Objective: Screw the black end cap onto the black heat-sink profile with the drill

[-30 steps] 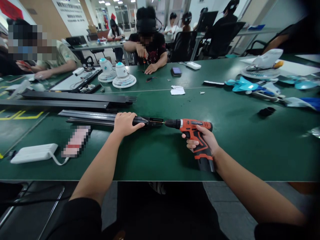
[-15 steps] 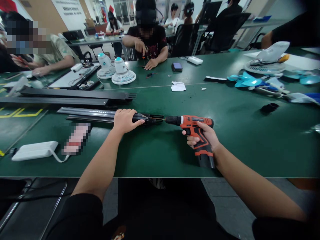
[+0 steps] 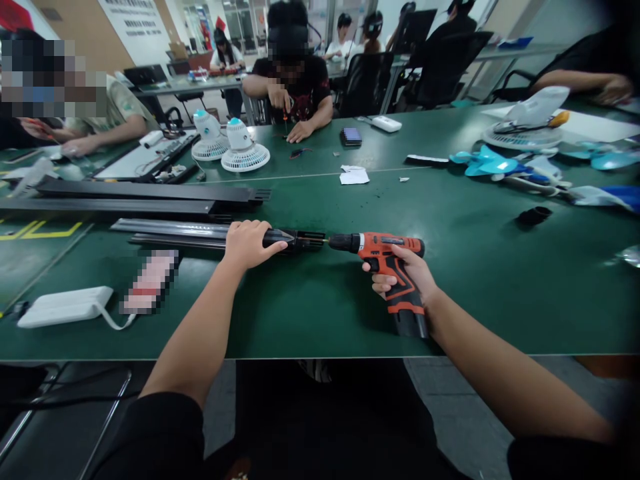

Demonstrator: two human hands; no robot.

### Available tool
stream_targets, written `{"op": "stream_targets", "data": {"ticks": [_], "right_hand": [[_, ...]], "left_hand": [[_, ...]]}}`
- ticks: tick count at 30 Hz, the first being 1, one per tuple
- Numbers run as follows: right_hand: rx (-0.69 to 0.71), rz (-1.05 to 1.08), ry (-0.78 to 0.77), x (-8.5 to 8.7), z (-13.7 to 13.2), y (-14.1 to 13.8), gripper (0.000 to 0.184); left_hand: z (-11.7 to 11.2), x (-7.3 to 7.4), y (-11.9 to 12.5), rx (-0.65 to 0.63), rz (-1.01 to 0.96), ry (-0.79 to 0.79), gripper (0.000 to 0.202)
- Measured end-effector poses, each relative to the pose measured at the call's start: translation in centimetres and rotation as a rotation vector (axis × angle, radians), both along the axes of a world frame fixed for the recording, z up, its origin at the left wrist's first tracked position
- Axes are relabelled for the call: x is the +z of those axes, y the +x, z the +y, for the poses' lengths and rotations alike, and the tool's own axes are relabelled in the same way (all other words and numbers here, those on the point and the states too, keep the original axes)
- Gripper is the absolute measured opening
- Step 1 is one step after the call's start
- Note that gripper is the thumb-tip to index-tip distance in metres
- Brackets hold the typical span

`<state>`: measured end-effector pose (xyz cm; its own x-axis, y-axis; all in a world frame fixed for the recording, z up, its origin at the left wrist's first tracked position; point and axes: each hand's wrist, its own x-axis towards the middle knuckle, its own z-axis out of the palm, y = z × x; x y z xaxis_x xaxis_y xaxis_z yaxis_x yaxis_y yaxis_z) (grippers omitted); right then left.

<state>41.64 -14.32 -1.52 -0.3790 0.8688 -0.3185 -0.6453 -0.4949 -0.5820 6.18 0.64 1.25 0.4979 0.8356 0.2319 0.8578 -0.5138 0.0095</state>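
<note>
My left hand [image 3: 249, 244] is wrapped over a long black and clear plastic housing [image 3: 170, 229] that lies flat on the green table [image 3: 300, 300]. Its thumb points right along the dark end part [image 3: 307, 240]. In my right hand [image 3: 410, 273] is an orange and black cordless drill [image 3: 387, 247], with the fingers curled around the grip. The drill's bit [image 3: 326, 241] points left and meets the right end of the housing. Whether the bit sits on a screw is too small to tell.
Long black panels [image 3: 145, 200] lie behind the housing. A white power bank [image 3: 65, 307] is cabled to a phone [image 3: 150, 280] at left. Two white fan parts [image 3: 245, 150] stand further back. Blue fan blades [image 3: 485, 161] and a black ring [image 3: 534, 216] lie right. A person [image 3: 295, 87] works opposite.
The view has shifted slightly. Both hands, the drill and the housing keep nearly the same places relative to each other. At far right, another person's hand has come into view.
</note>
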Motion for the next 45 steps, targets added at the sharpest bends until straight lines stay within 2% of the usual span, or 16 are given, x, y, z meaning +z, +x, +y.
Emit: {"op": "stream_targets", "data": {"ticks": [7, 16, 29, 38, 45], "right_hand": [[0.075, 0.03, 0.037, -0.43, 0.24, 0.45, 0.04], [0.083, 0.019, 0.053, -0.5, 0.13, 0.5, 0.04], [-0.038, -0.002, 0.036, -0.63, -0.25, -0.27, 0.038], [0.012, 0.017, 0.014, -0.16, -0.61, -0.35, 0.037], [-0.007, 0.044, -0.015, -0.69, -0.51, -0.33, 0.038]], "left_hand": [[-0.03, -0.03, -0.1, 0.005, 0.027, 0.018, 0.067], [0.2, -0.24, -0.33, -0.015, 0.002, 0.033, 0.065], [0.24, -0.42, -0.8, -0.041, -0.022, 0.061, 0.066], [0.13, -0.78, -0.85, -0.048, -0.044, 0.079, 0.069], [-0.01, -0.46, -0.76, -0.043, -0.029, 0.068, 0.067]]}}
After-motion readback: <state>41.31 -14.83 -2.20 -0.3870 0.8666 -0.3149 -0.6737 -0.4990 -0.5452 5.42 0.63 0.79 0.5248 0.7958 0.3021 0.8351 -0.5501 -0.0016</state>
